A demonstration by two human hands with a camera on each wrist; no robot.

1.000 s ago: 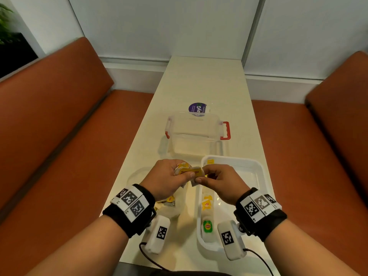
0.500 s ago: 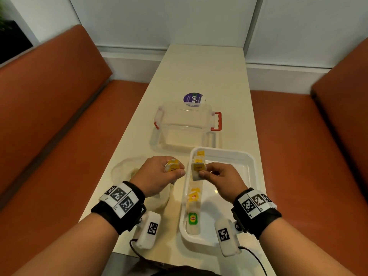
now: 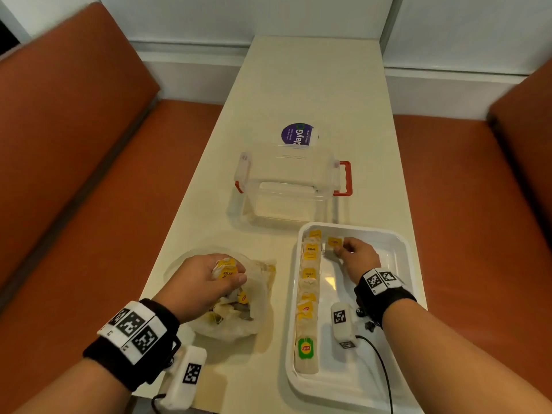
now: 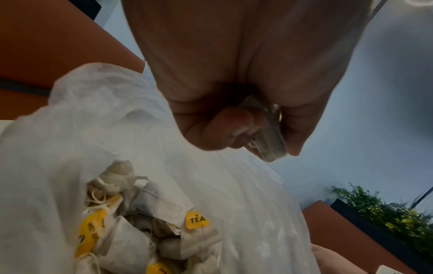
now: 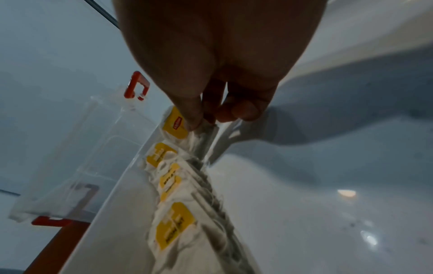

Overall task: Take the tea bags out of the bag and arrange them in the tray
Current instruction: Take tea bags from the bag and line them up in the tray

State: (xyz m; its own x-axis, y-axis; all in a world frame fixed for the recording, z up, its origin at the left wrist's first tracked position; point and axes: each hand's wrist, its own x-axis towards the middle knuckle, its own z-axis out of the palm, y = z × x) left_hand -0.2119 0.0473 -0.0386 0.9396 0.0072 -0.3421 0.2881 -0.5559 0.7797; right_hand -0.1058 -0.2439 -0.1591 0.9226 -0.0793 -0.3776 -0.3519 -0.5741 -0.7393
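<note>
head view: left hand point(image 3: 206, 282) grips tea bags point(image 3: 226, 271) over the bag point(image 3: 260, 297), right hand point(image 3: 357, 254) pinches a sachet point(image 3: 334, 243) inside the tray point(image 3: 400, 243) beside the row point(image 3: 307, 291); left wrist view: fingers point(image 4: 225, 128) curled round a packet point(image 4: 269, 140); right wrist view: fingertips point(image 5: 192, 118) clamp the sachet.

The left hand point(image 4: 236, 77) curls its fingers point(image 4: 222, 129) around a tea bag point(image 4: 269, 142), pinched against the thumb. Just below the hand gapes the thin white plastic bag point(image 4: 82, 120), its mouth open on a heap of tea bags point(image 4: 140, 231) with yellow tags point(image 4: 196, 220).
</note>
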